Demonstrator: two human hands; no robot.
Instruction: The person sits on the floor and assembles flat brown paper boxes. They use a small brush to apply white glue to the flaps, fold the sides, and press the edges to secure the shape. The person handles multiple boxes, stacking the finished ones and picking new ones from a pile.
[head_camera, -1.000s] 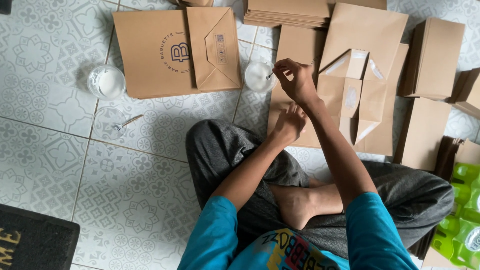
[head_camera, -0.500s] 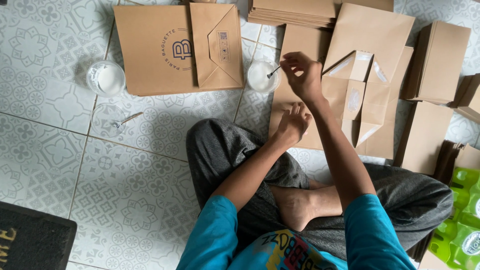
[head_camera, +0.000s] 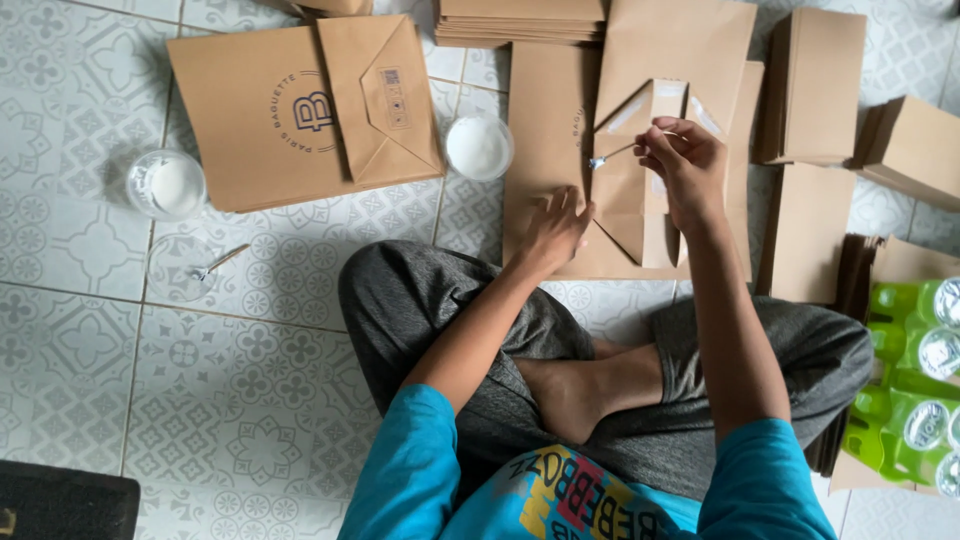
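- Head view, hands: the right hand (head_camera: 685, 170), right of centre in the upper half, pinches a thin stick (head_camera: 622, 152) between its fingertips; the stick's tip points left over the folded flaps of a flat brown paper bag (head_camera: 560, 130).
- The left hand (head_camera: 553, 232) lies spread, fingers wide and flat, on the lower part of that same bag, pressing it to the floor and holding nothing.
- Containers: a small round cup (head_camera: 479, 146) full of something white sits just left of the bag, at top centre.
- A second clear cup (head_camera: 165, 185) with white contents stands at the upper left, well apart from the hands.
- Just below it lies a clear round lid (head_camera: 180, 268) with a small stick resting across it.
- A finished bag (head_camera: 300, 110) with a round printed mark and a folded bottom lies at the upper left, between the two cups.
- A stack of flat bags (head_camera: 520, 20) sits at the top edge; more brown bags (head_camera: 820, 90) lie at the upper right.
- Green bottles (head_camera: 905, 400) in a pack fill the lower right edge.
- Surface: a patterned pale tile floor (head_camera: 80, 380); a dark mat (head_camera: 60, 505) shows in the lower left corner.
- The person sits cross-legged in grey trousers and a blue shirt.
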